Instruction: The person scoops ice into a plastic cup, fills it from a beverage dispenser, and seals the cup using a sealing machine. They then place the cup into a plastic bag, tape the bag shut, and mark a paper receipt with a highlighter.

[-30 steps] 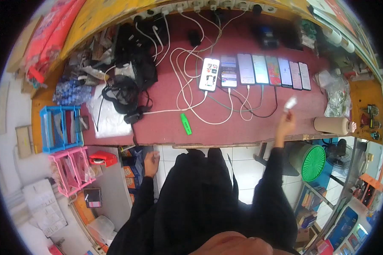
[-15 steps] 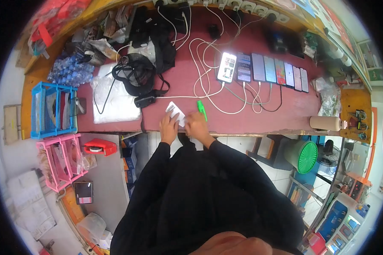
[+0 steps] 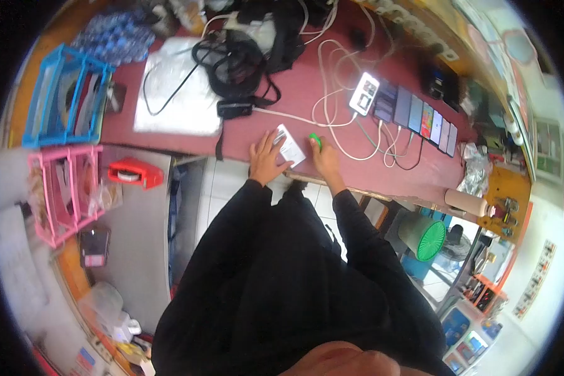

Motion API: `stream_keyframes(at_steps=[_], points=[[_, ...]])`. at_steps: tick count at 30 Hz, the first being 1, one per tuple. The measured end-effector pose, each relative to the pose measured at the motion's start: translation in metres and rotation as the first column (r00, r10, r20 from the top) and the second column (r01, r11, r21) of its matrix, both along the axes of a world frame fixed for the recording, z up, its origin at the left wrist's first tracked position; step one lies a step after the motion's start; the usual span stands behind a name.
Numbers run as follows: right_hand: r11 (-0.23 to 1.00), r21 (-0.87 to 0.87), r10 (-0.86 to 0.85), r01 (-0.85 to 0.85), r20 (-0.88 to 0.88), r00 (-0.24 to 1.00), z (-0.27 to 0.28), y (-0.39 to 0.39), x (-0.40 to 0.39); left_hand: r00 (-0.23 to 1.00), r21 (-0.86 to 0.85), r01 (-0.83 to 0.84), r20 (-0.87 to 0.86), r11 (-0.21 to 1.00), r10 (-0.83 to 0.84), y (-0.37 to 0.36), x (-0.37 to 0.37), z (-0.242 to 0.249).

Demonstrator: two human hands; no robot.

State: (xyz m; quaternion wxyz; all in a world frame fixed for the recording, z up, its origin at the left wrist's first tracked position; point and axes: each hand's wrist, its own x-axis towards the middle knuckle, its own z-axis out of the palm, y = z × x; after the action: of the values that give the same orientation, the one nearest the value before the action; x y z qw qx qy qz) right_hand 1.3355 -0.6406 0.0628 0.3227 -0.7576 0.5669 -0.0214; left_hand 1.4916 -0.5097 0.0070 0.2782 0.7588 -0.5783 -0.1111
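Note:
A small white paper slip [image 3: 289, 148] with dark print lies near the front edge of the red tabletop. My left hand [image 3: 267, 158] rests on its left side, fingers spread and pressing it flat. Just right of the slip, my right hand [image 3: 326, 161] is closed around a bright green stick-like tool [image 3: 316, 140], whose end shows beyond the fingers. What kind of tool it is, I cannot tell. Behind the left hand sits a small black device [image 3: 235, 109] with a white cable running right.
A row of phones [image 3: 413, 114] on charging cables lies back right. White plastic packaging [image 3: 178, 94] and a black mesh cap [image 3: 235, 66] are at back left. A blue rack [image 3: 62, 100], pink rack [image 3: 66, 188] and red tape dispenser [image 3: 135, 173] stand left. A tan bottle [image 3: 467, 202] lies right.
The green tool, earlier lying beside my right hand, is now in its grip. That hand has moved off the slip to the right; my left hand spreads over it. The view has turned.

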Motion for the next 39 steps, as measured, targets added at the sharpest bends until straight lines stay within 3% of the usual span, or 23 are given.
stream_keyframes(at_steps=[4, 6, 10, 12, 13, 15, 16, 18, 22, 27, 31, 33, 34, 36, 39], points=[[0.988, 0.047, 0.147, -0.147, 0.021, 0.989, -0.014, 0.007, 0.008, 0.999, 0.003, 0.001, -0.036, 1.000, -0.001, 0.001, 0.004, 0.003], [0.985, 0.082, 0.162, -0.153, -0.132, 0.978, -0.005, 0.010, 0.013, 1.000, 0.025, -0.010, -0.028, 1.000, 0.011, 0.002, 0.005, 0.005], [0.985, 0.090, 0.159, -0.148, -0.134, 0.978, -0.007, 0.011, 0.012, 0.998, 0.008, -0.019, -0.056, 1.000, 0.020, 0.003, 0.007, 0.005], [1.000, -0.006, -0.012, 0.012, -0.088, 0.996, -0.009, 0.014, 0.012, 0.996, -0.005, -0.028, -0.082, 1.000, 0.028, 0.003, 0.007, 0.005], [1.000, -0.005, -0.008, 0.007, -0.093, 0.996, -0.017, 0.014, 0.009, 0.997, 0.000, -0.029, -0.074, 1.000, 0.029, 0.003, 0.007, 0.005], [0.941, -0.321, 0.164, -0.105, 0.163, 0.973, -0.023, 0.014, 0.011, 0.997, 0.003, -0.033, -0.070, 0.999, 0.033, 0.003, 0.008, 0.005], [0.941, -0.321, 0.167, -0.109, 0.160, 0.973, -0.020, 0.014, 0.012, 0.996, -0.005, -0.034, -0.083, 0.999, 0.034, 0.003, 0.008, 0.004], [0.985, 0.053, 0.147, -0.165, 0.248, 0.957, -0.012, 0.016, 0.016, 0.994, -0.014, -0.037, -0.099, 0.999, 0.035, 0.004, 0.009, 0.006], [0.983, -0.033, 0.184, -0.181, 0.198, 0.963, -0.008, 0.028, 0.030, 0.992, 0.011, -0.009, -0.130, 1.000, 0.010, 0.004, 0.011, 0.010], [0.984, -0.171, 0.090, -0.048, 0.246, 0.965, -0.017, 0.027, 0.028, 0.990, -0.002, -0.012, -0.138, 1.000, 0.011, 0.005, 0.010, 0.006], [0.986, -0.151, 0.100, -0.064, 0.243, 0.965, -0.024, 0.026, 0.024, 0.991, 0.003, -0.010, -0.135, 1.000, 0.011, 0.005, 0.010, 0.006], [0.970, -0.168, 0.215, -0.176, 0.254, 0.943, -0.028, 0.031, 0.023, 0.992, 0.021, -0.007, -0.127, 1.000, 0.010, 0.005, 0.010, 0.006], [0.970, -0.167, 0.217, -0.178, 0.253, 0.943, -0.027, 0.029, 0.023, 0.990, 0.006, -0.009, -0.143, 1.000, 0.010, 0.005, 0.010, 0.006], [0.988, -0.154, 0.027, 0.003, 0.192, 0.981, -0.023, 0.023, 0.022, 0.988, -0.006, -0.010, -0.157, 1.000, 0.009, 0.007, 0.010, 0.007], [0.991, -0.079, 0.120, -0.105, 0.220, 0.968, -0.012, 0.028, 0.017, 0.991, -0.003, -0.012, -0.133, 1.000, 0.012, 0.006, 0.012, 0.009]])
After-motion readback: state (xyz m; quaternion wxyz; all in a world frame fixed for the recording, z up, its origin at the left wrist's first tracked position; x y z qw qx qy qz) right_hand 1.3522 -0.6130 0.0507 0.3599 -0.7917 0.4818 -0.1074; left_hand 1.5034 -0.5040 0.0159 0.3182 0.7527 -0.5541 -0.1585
